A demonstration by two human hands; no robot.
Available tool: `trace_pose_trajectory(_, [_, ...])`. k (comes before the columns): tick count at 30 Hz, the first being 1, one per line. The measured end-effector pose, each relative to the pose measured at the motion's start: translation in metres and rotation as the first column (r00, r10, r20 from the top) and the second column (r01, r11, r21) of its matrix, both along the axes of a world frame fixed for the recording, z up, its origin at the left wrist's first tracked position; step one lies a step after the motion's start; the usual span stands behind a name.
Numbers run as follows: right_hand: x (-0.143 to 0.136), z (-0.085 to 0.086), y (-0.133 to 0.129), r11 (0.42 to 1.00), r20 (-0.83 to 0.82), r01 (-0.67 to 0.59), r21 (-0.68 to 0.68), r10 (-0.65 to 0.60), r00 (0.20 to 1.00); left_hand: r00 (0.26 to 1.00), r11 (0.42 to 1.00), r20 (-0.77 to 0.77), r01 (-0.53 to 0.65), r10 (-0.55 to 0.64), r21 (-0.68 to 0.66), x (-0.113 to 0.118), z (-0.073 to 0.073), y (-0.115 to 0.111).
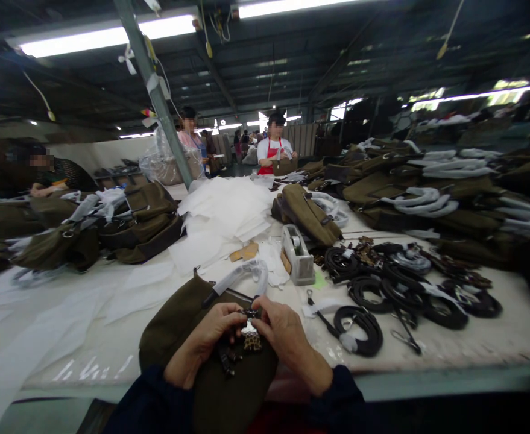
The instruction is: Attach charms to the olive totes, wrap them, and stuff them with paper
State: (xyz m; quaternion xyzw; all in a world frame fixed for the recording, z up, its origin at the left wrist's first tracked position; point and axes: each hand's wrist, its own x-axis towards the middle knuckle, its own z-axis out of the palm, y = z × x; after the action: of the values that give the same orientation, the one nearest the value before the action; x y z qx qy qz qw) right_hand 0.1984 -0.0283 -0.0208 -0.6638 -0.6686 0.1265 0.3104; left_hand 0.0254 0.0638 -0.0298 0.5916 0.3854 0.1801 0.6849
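An olive-green bag (174, 322) lies in front of me at the table edge, its handle (261, 272) wrapped in clear plastic. Over it, my left hand (217, 328) and my right hand (280, 328) meet with bent fingers. Between them they pinch a small charm (251, 337) with a leopard-spotted lower part and a shiny silvery piece above. A dark strap end hangs below the left fingers. What exactly each fingertip grips is partly hidden.
Coiled black straps (364, 328) with metal clips lie right, near a tape dispenser (297, 256). White paper sheets (226, 208) are piled ahead. Stacked olive bags (382, 181) stand right, more bags (142, 220) left. A co-worker in a red apron (271, 150) is across the table.
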Motion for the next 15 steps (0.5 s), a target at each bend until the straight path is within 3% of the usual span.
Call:
trace_pose_trajectory(4, [0.002,0.0004,0.0012,0.995,0.036,-0.092,0.022,0.091,0.995,0.998,0.997,0.053,0.045,-0.041,-0.069,-0.0037,-0.0044,0.0023])
trace_pose_trajectory(9, [-0.0004,0.0046,0.0047,0.994,0.12,-0.106,-0.031,0.109,0.987,0.993,0.993,0.1,0.069,-0.06,-0.092,-0.0045,-0.0029,0.0019])
trace_pose_trajectory(15, [0.0004,0.0019,0.0024,0.999,-0.097,-0.041,-0.022,0.039,0.995,0.995,0.998,0.099,0.036,-0.031,-0.048,-0.0044,-0.0036,-0.0013])
